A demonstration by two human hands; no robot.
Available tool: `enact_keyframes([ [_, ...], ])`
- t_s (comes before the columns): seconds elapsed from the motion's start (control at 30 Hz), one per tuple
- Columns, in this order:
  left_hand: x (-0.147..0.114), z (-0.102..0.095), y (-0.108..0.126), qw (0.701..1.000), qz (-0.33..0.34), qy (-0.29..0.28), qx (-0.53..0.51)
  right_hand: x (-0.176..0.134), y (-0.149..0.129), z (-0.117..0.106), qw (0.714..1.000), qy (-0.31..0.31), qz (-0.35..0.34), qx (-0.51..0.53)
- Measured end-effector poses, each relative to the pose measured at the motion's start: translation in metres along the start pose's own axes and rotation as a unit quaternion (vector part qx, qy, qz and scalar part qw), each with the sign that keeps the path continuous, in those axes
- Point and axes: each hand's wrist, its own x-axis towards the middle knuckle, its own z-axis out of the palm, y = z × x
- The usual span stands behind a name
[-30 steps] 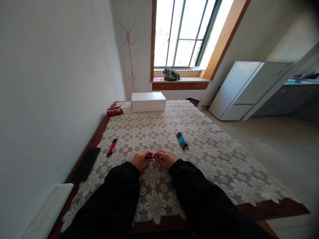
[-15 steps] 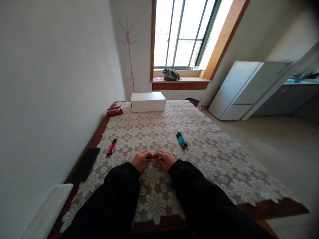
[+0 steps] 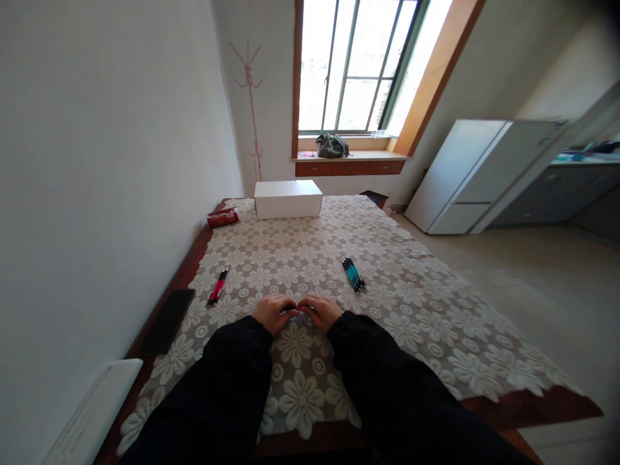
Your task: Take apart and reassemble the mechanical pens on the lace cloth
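My left hand (image 3: 274, 312) and my right hand (image 3: 320, 311) meet at the near middle of the table, fingertips almost touching. Both are closed in a pinch on a red-and-black pen (image 3: 299, 308), mostly covered by the fingers; a dark part shows by the left fingers and a bit of red between the hands. Left of my hands lie red-and-black pens (image 3: 217, 287) side by side. A group of several teal-and-black pens (image 3: 354, 274) lies beyond my right hand, to the right.
A floral lace cloth (image 3: 303, 397) covers the table. At the far end stands a white box (image 3: 289, 199), with a red packet (image 3: 223, 217) to its left. Along the left edge are a dark flat slab (image 3: 168, 321) and a white object (image 3: 97, 410). A wall borders the left side.
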Motion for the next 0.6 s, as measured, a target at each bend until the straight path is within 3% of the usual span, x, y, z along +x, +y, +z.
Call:
enact_keyframes([
  [0.3,-0.0006,0.0004,-0.0009,0.999,0.003,0.012,-0.052,-0.0006,-0.0023,-0.0004,0.998,-0.010,0.056,-0.014],
  [0.6,-0.0015,-0.0003,-0.0005,0.999,0.012,0.028,-0.044,-0.0011,-0.0041,-0.0040,0.998,-0.025,0.050,-0.024],
])
